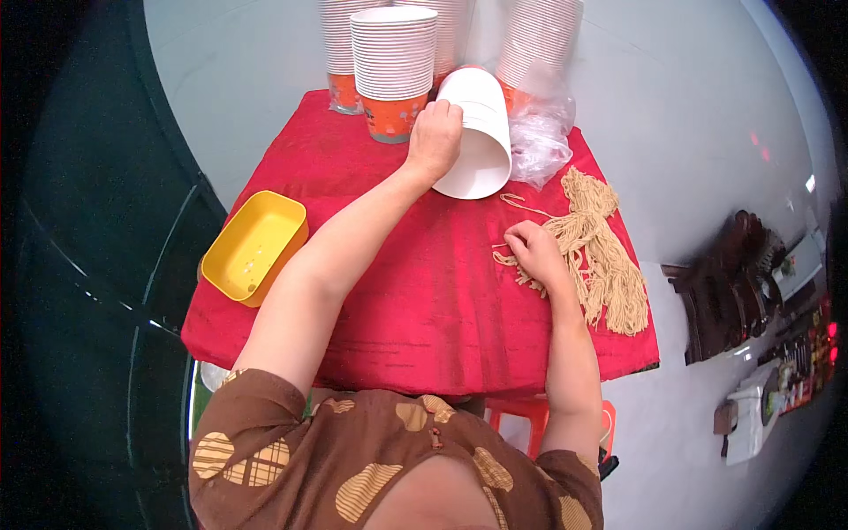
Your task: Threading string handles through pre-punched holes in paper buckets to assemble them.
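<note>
Near twelve o'clock: on the worktop (424,300), spread with red cloth, a white cylindrical paper tub (484,122) lies on its side, its round mouth turned toward six o'clock.
Left hand: the left hand (435,140) is against the white tub's nine o'clock side, fingers curled in close; whether they grip the wall, I cannot tell.
Right hand: the right hand (534,252) is toward three o'clock, thumb and forefinger drawn together beside a loose strand end; whether they pinch it, I cannot tell.
Strands: a beige bundle of thin, yarn-like strands (609,274) lies at three o'clock, partly under the right hand.
Tub stack: an upright nested stack of white-rimmed, orange paper tubs (396,79) stands at about eleven o'clock, more stacks behind it.
Plastic: crumpled clear plastic film (541,146) sits at one o'clock, just beside the white tub.
Yellow box: a rectangular yellow open box (252,234) lies at nine o'clock, small bits inside.
</note>
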Available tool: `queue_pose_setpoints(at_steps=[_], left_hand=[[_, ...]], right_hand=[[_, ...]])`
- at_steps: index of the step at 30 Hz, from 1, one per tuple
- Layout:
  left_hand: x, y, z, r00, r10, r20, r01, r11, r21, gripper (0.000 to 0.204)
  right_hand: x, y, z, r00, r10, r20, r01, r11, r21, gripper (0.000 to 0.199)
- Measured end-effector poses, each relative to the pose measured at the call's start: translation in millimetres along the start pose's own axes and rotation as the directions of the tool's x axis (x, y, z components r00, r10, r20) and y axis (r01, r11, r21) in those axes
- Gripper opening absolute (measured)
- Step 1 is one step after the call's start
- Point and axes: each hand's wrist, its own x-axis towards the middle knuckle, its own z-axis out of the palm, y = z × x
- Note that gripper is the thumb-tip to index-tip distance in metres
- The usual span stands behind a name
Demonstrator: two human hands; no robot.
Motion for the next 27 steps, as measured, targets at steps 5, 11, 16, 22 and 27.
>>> queue_pose_setpoints(at_steps=[5,11,16,22,27], left_hand=[[3,-3,-7,0.997,0.073,0.002,-0.073,0.997,-0.026,0.012],[1,-4,-10,0.987,0.158,-0.011,-0.158,0.983,-0.093,0.012],[-6,-2,-25,0.972,0.223,0.074,-0.214,0.971,-0.106,0.019],[-24,11,-56,0.963,0.269,-0.002,-0.265,0.948,-0.177,0.034],[-52,41,-96,0.960,0.272,-0.072,-0.281,0.923,-0.261,0.036]], right_hand=[[0,3,4,1.000,-0.002,-0.018,0.002,1.000,0.008,0.016],[2,5,4,1.000,0.006,-0.005,-0.006,1.000,0.021,0.016],[1,6,2,1.000,0.012,0.006,-0.012,1.000,0.017,0.018],[1,-1,3,1.000,-0.006,-0.011,0.007,0.997,0.081,0.024],[1,-16,1,0.994,0.087,-0.065,-0.077,0.987,0.139,0.032]])
